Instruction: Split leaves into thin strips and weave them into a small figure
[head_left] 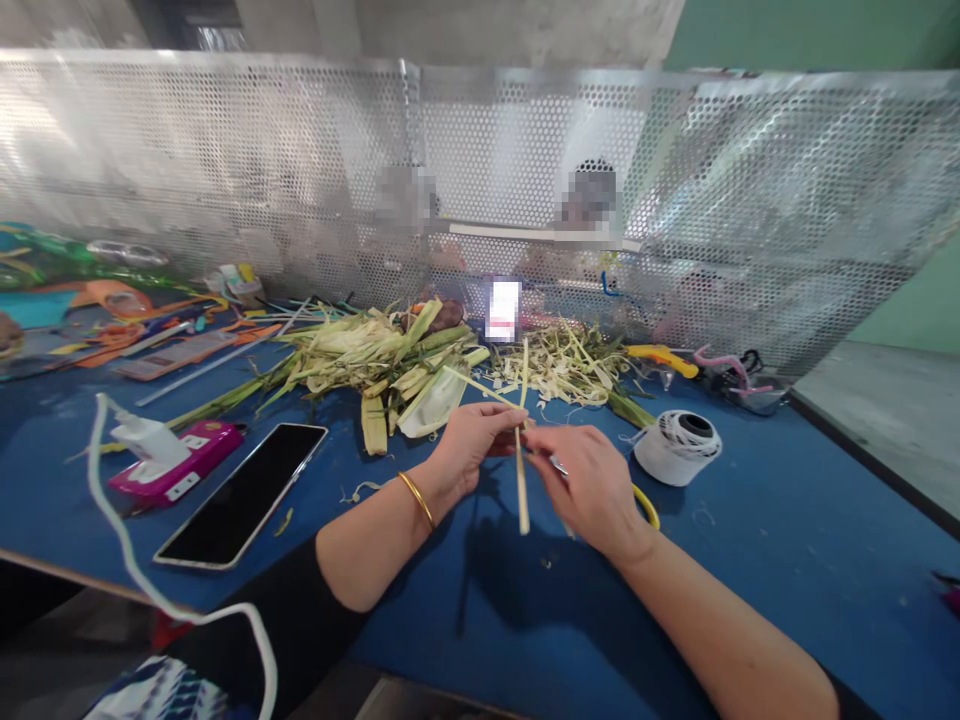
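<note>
My left hand (pixel 472 437) pinches pale green plant strips (pixel 523 490) that cross at the fingertips. One strip hangs down and others stick up and to the left. Closed at the same crossing, my right hand (pixel 589 485) has its thumb and fingers on the strips; the exact grip is partly hidden. A bit of metal shows at the right palm, and a yellow loop (pixel 646 507) juts out beside that hand, perhaps a scissor handle. Behind my hands lie a heap of husks and stalks (pixel 367 355) and a pile of shredded strips (pixel 562 365).
A white thread spool (pixel 677 447) stands to the right. At left are a phone (pixel 244 495) and a magenta power strip (pixel 180 465) with a white cable (pixel 124 545). A perforated metal screen (pixel 300 180) closes off the back of the blue table (pixel 780 560).
</note>
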